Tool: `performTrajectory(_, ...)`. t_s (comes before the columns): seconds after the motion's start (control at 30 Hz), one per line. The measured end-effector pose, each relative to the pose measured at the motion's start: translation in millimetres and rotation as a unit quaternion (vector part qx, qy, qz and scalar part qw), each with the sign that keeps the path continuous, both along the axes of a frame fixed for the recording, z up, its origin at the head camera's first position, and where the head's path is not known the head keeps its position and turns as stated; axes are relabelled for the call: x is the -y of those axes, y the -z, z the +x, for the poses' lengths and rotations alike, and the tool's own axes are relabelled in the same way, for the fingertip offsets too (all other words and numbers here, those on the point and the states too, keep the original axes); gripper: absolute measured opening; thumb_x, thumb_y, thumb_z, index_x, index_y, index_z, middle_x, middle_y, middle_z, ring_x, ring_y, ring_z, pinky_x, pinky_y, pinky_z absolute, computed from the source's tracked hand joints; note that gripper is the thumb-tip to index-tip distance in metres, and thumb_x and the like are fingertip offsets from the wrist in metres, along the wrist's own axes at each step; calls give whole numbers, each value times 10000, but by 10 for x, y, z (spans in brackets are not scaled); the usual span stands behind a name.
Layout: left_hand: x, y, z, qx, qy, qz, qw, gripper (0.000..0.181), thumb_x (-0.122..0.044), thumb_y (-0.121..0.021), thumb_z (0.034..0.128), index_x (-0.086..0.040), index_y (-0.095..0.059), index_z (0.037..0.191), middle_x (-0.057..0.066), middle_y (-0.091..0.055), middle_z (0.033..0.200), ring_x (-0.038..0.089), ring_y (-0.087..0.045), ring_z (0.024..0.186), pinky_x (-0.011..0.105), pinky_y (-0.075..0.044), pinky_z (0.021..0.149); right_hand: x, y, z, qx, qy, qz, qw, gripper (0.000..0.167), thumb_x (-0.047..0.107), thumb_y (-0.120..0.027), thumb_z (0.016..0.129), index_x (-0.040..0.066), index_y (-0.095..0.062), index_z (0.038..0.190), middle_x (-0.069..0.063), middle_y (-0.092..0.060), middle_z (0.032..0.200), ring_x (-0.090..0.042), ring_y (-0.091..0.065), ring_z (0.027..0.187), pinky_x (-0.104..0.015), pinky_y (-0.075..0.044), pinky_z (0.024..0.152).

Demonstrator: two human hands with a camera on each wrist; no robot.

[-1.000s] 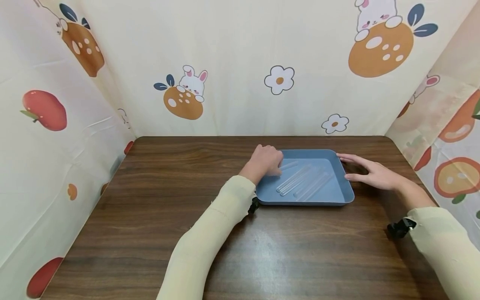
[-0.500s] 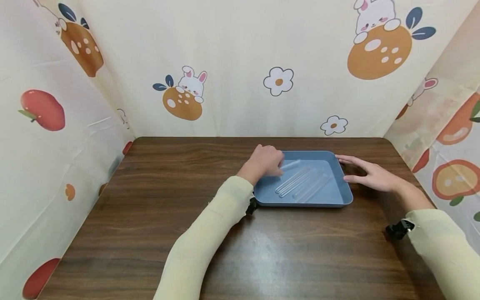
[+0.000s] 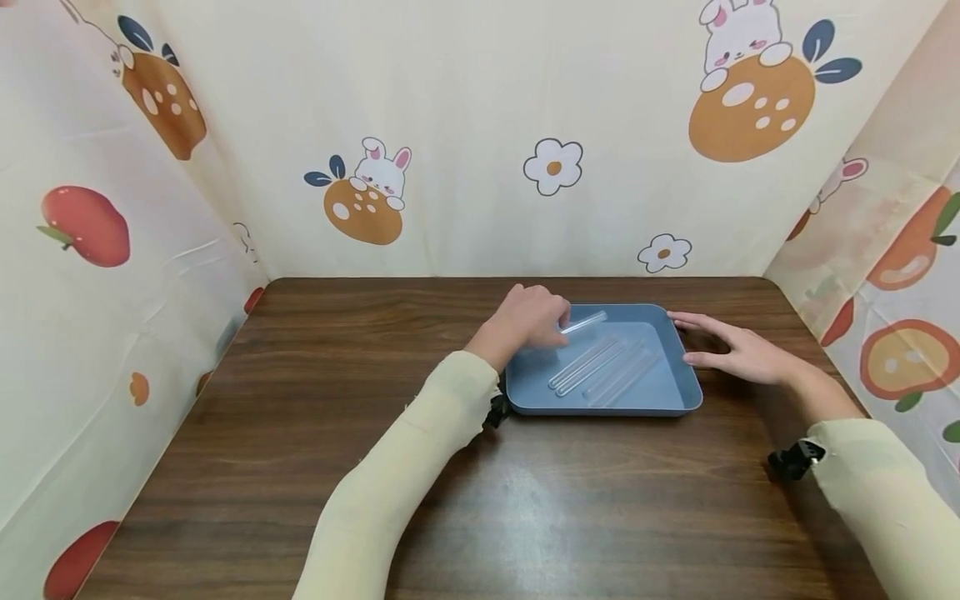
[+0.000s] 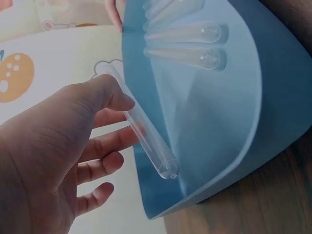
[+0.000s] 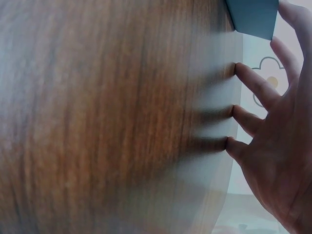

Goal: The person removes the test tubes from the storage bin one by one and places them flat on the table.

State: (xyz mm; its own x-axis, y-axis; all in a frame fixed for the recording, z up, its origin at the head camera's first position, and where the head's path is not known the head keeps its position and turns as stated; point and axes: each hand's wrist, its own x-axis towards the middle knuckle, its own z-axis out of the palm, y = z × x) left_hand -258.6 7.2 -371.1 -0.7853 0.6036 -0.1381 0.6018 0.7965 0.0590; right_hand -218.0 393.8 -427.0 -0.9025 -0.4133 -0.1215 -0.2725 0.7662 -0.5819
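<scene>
Change over the last second: the clear tube [image 4: 146, 139] in the left hand [image 3: 528, 317] has come up a bit, and more of its length now shows past the fingers in the head view. Left thumb pinches it against the fingers behind, grip narrow, the two lowest fingers bent and off the tube. It's tilted, over the back left part of the blue tray [image 3: 663, 387], rounded end bare; can't tell if either end touches the tray. Right hand [image 3: 750, 354] hasn't shifted noticeably: spread wide, grasping nothing, thumb and forefinger at the tray's right wall, the other three fingertips down on the table [image 3: 315, 375]. Tray looks steadied, my read. Other tubes [image 4: 192, 34] lie side by side on the tray floor, slanted; the right-hand ones blur together, so no count. Upshot: one tube looks picked out and under control, the rest untouched.
</scene>
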Motion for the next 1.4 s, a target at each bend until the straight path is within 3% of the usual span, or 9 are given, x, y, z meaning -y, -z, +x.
performTrajectory(0.37, 129, -112, 67, -248, 123, -73, 9996, 274, -435, -724, 1055, -267, -789, 1260, -87, -795, 1059, 151, -641, 993, 377, -494, 933, -9, -10, 7, 20, -26, -54, 10000, 817, 297, -775, 1071, 246, -360, 1773, -227, -469, 1772, -523, -430, 1612, -821, -340, 1195)
performTrajectory(0.57, 192, -168, 82, -319, 165, 83, 9993, 254, -384, -723, 1044, -241, -796, 1240, -52, -785, 988, 179, -645, 995, 416, -506, 959, -24, -6, -2, 8, -7, -72, 10000, 820, 299, -775, 1072, 261, -355, 1775, -216, -466, 1778, -516, -430, 1604, -807, -341, 1201)
performTrajectory(0.93, 428, -233, 112, -293, -190, 161, 9993, 264, -382, -730, 1036, -247, -799, 1252, -55, -805, 1042, 230, -667, 1100, 482, -530, 1068, -3, 12, -15, 31, 1, -85, 10000, 818, 304, -777, 1069, 263, -362, 1772, -217, -473, 1773, -518, -427, 1615, -824, -331, 1201)
performTrajectory(1.4, 834, -344, 70, -414, -457, 233, 9978, 250, -352, -728, 1021, -190, -795, 1199, -26, -741, 894, 193, -648, 880, 353, -511, 757, 10, -6, -2, 0, -23, -31, 10000, 817, 295, -777, 1070, 255, -361, 1773, -214, -478, 1771, -511, -438, 1610, -790, -356, 1197)
